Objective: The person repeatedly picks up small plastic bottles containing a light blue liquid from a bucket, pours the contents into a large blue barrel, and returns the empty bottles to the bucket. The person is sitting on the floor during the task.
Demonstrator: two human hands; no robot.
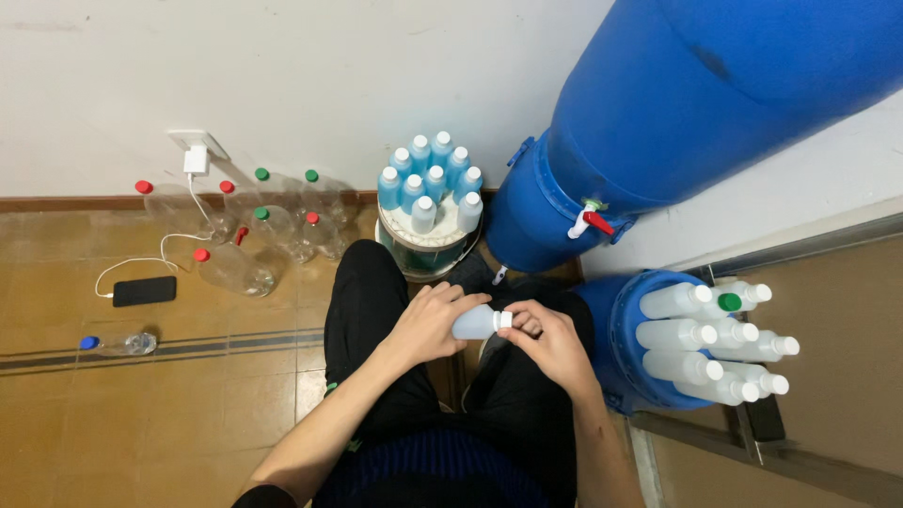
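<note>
I sit on the floor and hold a small pale blue bottle (pixel 477 323) sideways above my lap. My left hand (pixel 430 323) wraps around its body. The fingers of my right hand (pixel 550 341) pinch its white cap (pixel 505 320). Straight ahead, several filled blue bottles with white caps (pixel 431 183) stand on a round white container (pixel 425 243). At my right, a blue bucket (pixel 621 339) holds several clear bottles lying on their sides (pixel 715 341), one with a green cap.
A large blue drum (pixel 677 103) with a red and white tap (pixel 591 219) leans over the bucket. Empty clear plastic bottles (pixel 259 226) cluster by the wall at left. A black phone (pixel 144 291) charges from a wall socket (pixel 196 155). A small bottle (pixel 120 342) lies nearby.
</note>
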